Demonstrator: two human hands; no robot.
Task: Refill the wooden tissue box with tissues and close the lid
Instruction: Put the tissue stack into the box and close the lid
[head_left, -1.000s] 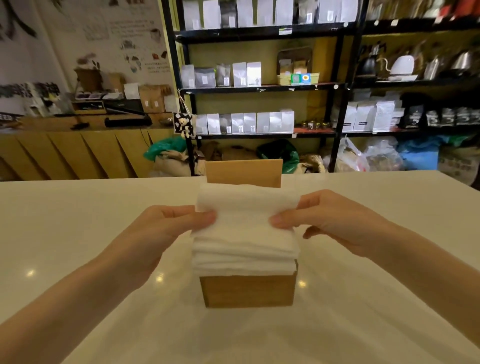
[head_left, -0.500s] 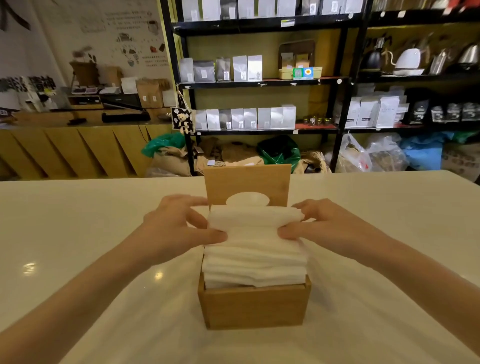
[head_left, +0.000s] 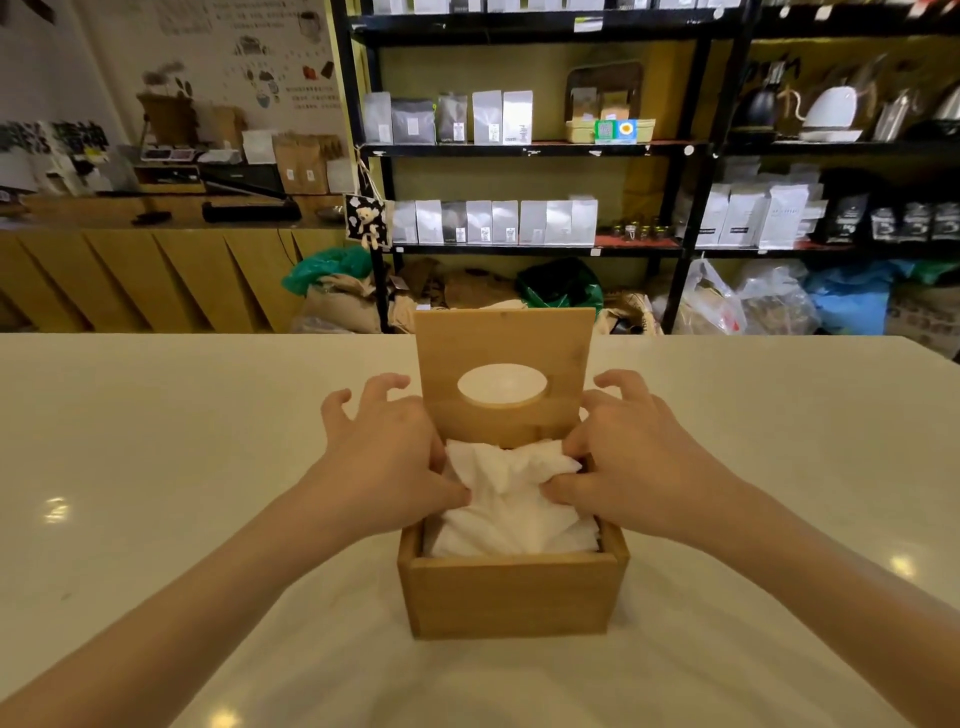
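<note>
Nearest the camera, two bare forearms reach in from the lower corners over a pale, glossy table (head_left: 156, 441) that carries small light reflections. Between them stands the wooden tissue box (head_left: 511, 597), square and open at the top, its front wall facing the viewer. Inside it lies a stack of white tissues (head_left: 511, 512), crumpled and bunched in the middle, the top sheets rising just above the rim at the back. The left hand (head_left: 387, 470) sits at the left side of the box with its thumb pressed into the tissues and its other fingers spread and curled beside the box's left wall; the right hand (head_left: 628, 462) mirrors it at the right side, thumb and a forefinger pinching into the paper, the remaining fingers arched past the box's right edge. Both hands are bearing on the tissues rather than closed around them. Behind the hands the lid (head_left: 504, 382) stands upright at the rear of the box, hinged open, with an oval opening through which the table shows. Beyond the table's far edge are sacks and plastic bags on the floor, then black shelving (head_left: 524, 150) stocked with pale pouches, and a wooden counter (head_left: 156, 275) to the left
</note>
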